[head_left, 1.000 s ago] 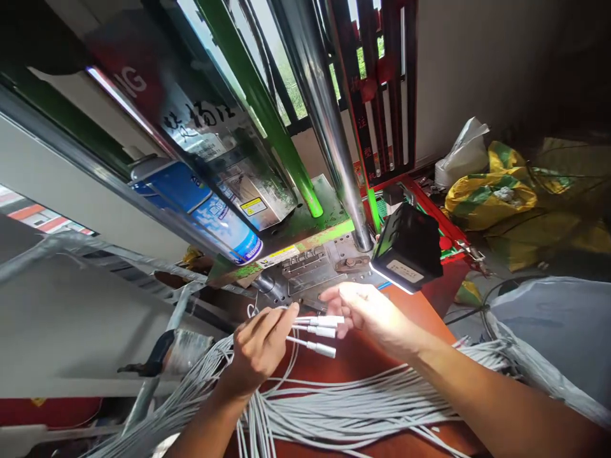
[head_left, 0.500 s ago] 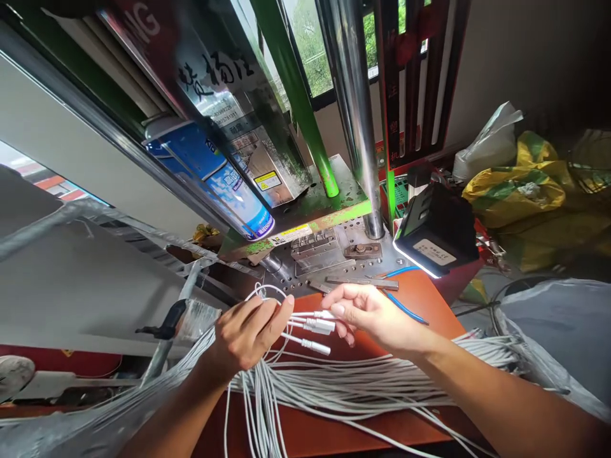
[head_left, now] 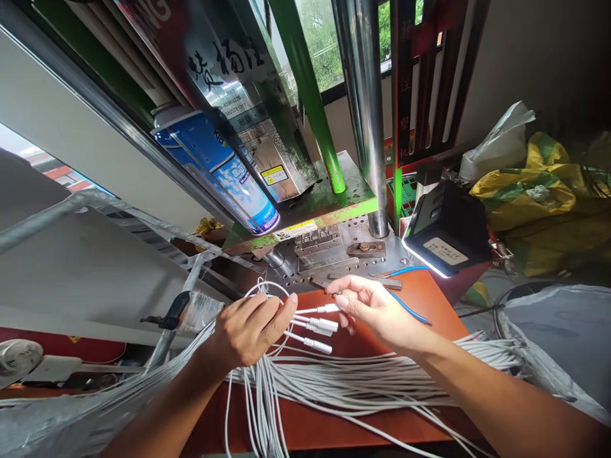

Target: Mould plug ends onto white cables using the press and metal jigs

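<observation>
My left hand [head_left: 255,327] is closed around several thin white cables, held above the orange-brown tabletop. From its right side stick out the white cable connectors [head_left: 317,345], moulded plugs with ribbed necks. My right hand [head_left: 370,310] is pinched, thumb and forefinger at the end of the uppermost connector [head_left: 328,308]. A tiny dark spot shows between those fingertips; I cannot make out what it is. Under both hands lies a large bundle of white cables [head_left: 344,381], with strands hanging down below my left hand.
Behind the hands stands a green press [head_left: 329,213] with metal mould blocks [head_left: 324,251]. A blue spray can [head_left: 238,184] stands on its ledge. Blue-handled pliers [head_left: 409,308] and a metal bar [head_left: 389,283] lie on the table. A black lamp [head_left: 443,222] is at right, near yellow sacks [head_left: 525,197].
My right thumb and forefinger have closed nearer the end of the top connector, which now sits a little apart from the others. The view has shifted slightly; my left hand keeps its grip.
</observation>
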Demonstrator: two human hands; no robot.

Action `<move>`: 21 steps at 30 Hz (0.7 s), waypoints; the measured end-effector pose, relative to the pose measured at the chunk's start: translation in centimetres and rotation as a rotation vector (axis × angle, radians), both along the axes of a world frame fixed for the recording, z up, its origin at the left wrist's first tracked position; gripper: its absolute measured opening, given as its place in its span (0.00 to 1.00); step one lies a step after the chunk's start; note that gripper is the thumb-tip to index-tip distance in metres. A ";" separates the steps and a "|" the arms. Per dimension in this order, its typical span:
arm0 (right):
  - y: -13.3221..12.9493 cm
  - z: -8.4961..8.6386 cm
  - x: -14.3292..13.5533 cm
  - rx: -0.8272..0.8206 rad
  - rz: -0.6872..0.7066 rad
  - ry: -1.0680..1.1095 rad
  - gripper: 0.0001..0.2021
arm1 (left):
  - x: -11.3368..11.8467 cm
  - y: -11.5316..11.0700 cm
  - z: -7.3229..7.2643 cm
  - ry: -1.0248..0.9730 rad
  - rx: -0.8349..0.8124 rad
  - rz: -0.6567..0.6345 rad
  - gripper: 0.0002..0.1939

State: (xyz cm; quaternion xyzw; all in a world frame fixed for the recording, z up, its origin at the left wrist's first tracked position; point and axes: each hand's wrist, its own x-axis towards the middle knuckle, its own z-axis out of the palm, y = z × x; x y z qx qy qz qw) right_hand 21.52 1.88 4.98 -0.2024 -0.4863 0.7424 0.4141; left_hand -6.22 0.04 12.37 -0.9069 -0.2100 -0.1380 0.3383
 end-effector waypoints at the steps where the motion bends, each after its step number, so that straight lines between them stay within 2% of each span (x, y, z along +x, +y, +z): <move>1: 0.0 0.0 0.0 0.001 0.005 0.001 0.22 | 0.1 0.0 0.0 0.005 0.003 0.003 0.21; 5: 0.1 -0.2 -0.1 0.022 0.019 -0.031 0.22 | -0.2 -0.5 -0.7 0.002 -0.019 0.040 0.23; 8: 0.2 -0.4 0.0 0.079 -0.009 -0.105 0.21 | -2.2 0.0 -1.4 -0.102 -0.085 0.091 0.19; 10: 0.1 -0.7 0.1 0.222 -0.032 -0.287 0.18 | -4.5 1.2 -1.6 -0.332 -0.064 0.165 0.13; 11: 0.0 -0.9 0.1 0.330 -0.022 -0.420 0.17 | -5.7 1.9 -1.6 -0.517 -0.007 0.252 0.12; 14: -0.9 -1.9 -0.5 0.687 0.105 -0.814 0.16 | -8.4 2.9 -2.0 -0.877 0.117 0.553 0.20; 16: -1.7 -2.6 -1.3 0.808 0.199 -0.945 0.17 | -8.3 2.0 -3.2 -0.974 0.108 0.645 0.29; 18: -2.4 -3.3 -1.9 0.833 0.251 -0.992 0.16 | -6.7 0.1 -5.2 -0.897 -0.071 0.581 0.25; 21: -2.7 -3.7 -2.4 0.768 0.304 -0.979 0.10 | -3.6 -3.0 -8.9 -0.653 -0.549 0.366 0.14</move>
